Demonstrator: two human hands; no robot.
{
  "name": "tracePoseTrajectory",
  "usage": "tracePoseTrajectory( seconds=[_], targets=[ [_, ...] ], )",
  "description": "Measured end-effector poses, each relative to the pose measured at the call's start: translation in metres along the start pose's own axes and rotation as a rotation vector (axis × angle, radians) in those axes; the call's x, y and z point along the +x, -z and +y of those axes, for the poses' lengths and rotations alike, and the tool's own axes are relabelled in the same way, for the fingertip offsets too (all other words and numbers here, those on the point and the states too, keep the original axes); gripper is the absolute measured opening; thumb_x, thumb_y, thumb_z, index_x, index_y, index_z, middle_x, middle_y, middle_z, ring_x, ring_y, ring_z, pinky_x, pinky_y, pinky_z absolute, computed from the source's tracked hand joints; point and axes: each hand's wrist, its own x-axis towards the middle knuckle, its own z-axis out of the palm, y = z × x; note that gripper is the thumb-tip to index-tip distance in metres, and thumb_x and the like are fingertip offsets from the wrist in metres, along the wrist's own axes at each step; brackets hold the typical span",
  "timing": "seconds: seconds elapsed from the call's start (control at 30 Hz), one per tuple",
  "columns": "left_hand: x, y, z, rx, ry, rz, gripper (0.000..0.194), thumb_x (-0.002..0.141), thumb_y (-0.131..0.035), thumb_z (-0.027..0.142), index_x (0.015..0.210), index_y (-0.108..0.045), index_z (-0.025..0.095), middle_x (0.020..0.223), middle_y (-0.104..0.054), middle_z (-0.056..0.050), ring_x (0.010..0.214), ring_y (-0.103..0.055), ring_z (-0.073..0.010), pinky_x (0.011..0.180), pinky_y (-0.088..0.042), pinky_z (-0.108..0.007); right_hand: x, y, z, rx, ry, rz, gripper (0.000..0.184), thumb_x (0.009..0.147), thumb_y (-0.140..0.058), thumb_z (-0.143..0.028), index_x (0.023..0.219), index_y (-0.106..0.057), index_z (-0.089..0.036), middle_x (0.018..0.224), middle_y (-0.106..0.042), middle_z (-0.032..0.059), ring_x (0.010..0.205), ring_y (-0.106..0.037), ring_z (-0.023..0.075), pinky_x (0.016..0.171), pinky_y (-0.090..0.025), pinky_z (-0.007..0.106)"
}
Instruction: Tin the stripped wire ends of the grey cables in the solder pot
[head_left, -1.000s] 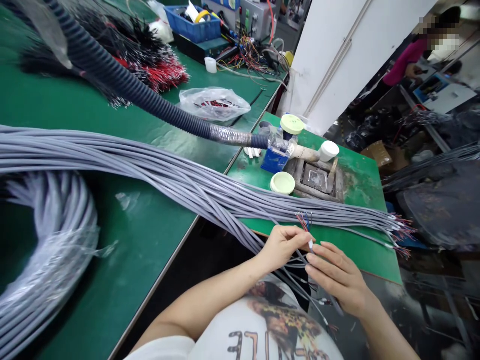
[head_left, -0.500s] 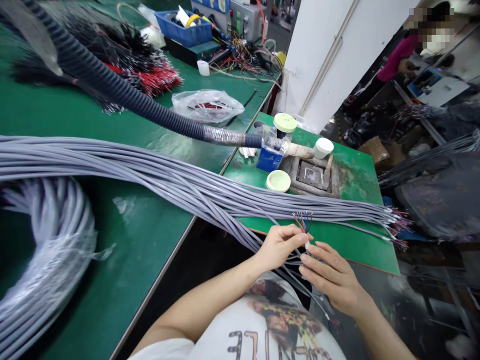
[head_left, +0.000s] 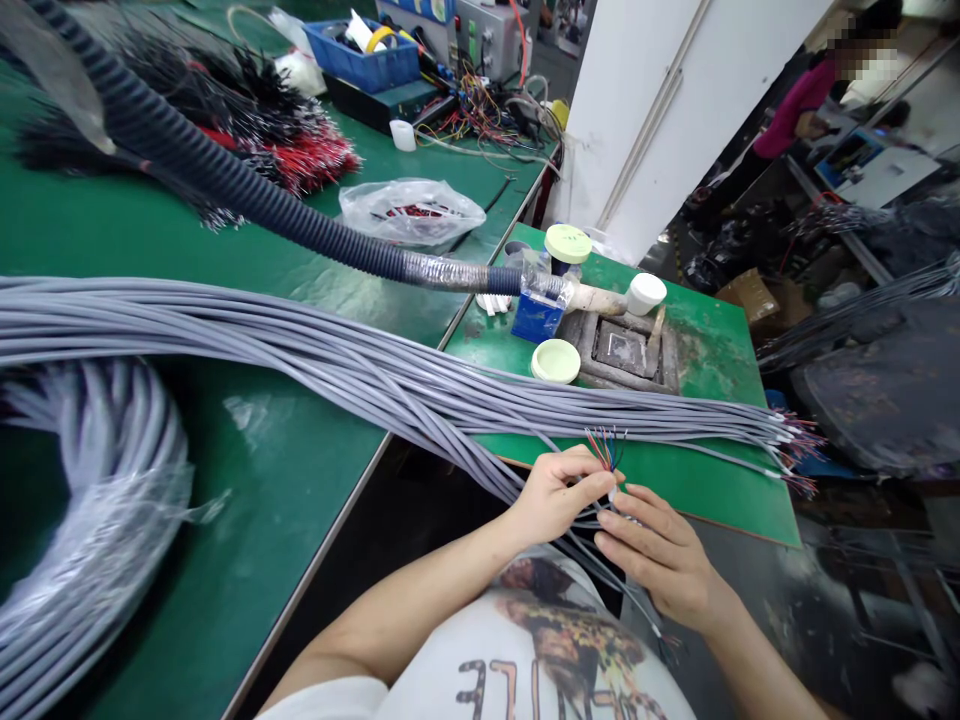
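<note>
Over green bench, hands close together around grey cable end.

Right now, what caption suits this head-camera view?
Left hand grips a grey sheathed cable's end, fanned coloured wires showing, right hand close by.

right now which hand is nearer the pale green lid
Left. The left hand is straight below the pale green lid in view, grey cable bundle between them; the right hand is further off, lower and to the right.

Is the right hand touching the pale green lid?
Apart: the head view shows the grey cable bundle lying between the right hand and the pale green lid.
</note>
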Motion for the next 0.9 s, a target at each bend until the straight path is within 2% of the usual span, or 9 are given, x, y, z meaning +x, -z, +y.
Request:
tracePoseTrajectory(
  seconds=[0.2, 0.5, 0.67, 0.8, 0.9],
  targets=[
    [-0.001, 0.000, -0.001, 0.028, -0.008, 0.006, 0.028, 0.082, -0.063, 0.037, 0.072, -0.072, 0.012, 0.073, -0.066, -0.008, 0.071, -0.055, -0.0151, 0.068, -0.045, -0.029, -0.002, -0.002, -0.001, 0.024, -0.007, -0.001, 0.035, 0.090, -0.048, -0.010, 0.122, -0.061, -0.016, 0.116, -0.068, 0.0068, 0.129, -0.046, 0.0215, 0.108, -0.042, 0.045],
    [-0.001, 0.000, -0.005, -0.032, 0.091, 0.014, 0.030, 0.083, -0.062, 0.037, 0.071, -0.072, 0.012, 0.068, -0.063, -0.006, 0.066, -0.051, -0.0125, 0.066, -0.041, -0.026, -0.001, -0.004, -0.002, 0.063, -0.031, 0.016, 0.034, 0.093, -0.044, -0.011, 0.123, -0.059, -0.015, 0.115, -0.069, 0.0084, 0.130, -0.045, 0.0224, 0.106, -0.043, 0.046],
    [-0.001, -0.001, -0.005, -0.034, 0.101, 0.021, 0.029, 0.082, -0.064, 0.038, 0.070, -0.072, 0.012, 0.066, -0.061, -0.004, 0.064, -0.051, -0.0119, 0.065, -0.041, -0.025, -0.002, -0.007, -0.003, 0.075, -0.045, -0.010, 0.036, 0.092, -0.043, -0.010, 0.126, -0.057, -0.016, 0.118, -0.067, 0.0082, 0.131, -0.044, 0.0237, 0.106, -0.043, 0.047],
    [0.001, -0.005, -0.006, 0.077, 0.133, -0.037, 0.030, 0.085, -0.061, 0.039, 0.075, -0.073, 0.013, 0.070, -0.064, -0.005, 0.067, -0.054, -0.0131, 0.066, -0.042, -0.025, -0.010, -0.005, -0.006, 0.022, -0.086, -0.008, 0.038, 0.091, -0.044, -0.012, 0.125, -0.058, -0.020, 0.118, -0.067, 0.0061, 0.129, -0.046, 0.0226, 0.106, -0.043, 0.047],
    [0.005, -0.006, -0.008, 0.303, 0.072, -0.150, 0.027, 0.088, -0.056, 0.037, 0.089, -0.074, 0.016, 0.079, -0.070, -0.006, 0.074, -0.058, -0.0152, 0.071, -0.044, -0.027, -0.044, 0.010, -0.011, -0.099, -0.238, -0.054, 0.044, 0.086, -0.046, -0.007, 0.124, -0.059, -0.024, 0.119, -0.066, 0.0052, 0.125, -0.050, 0.0231, 0.106, -0.041, 0.048]
  ],
)
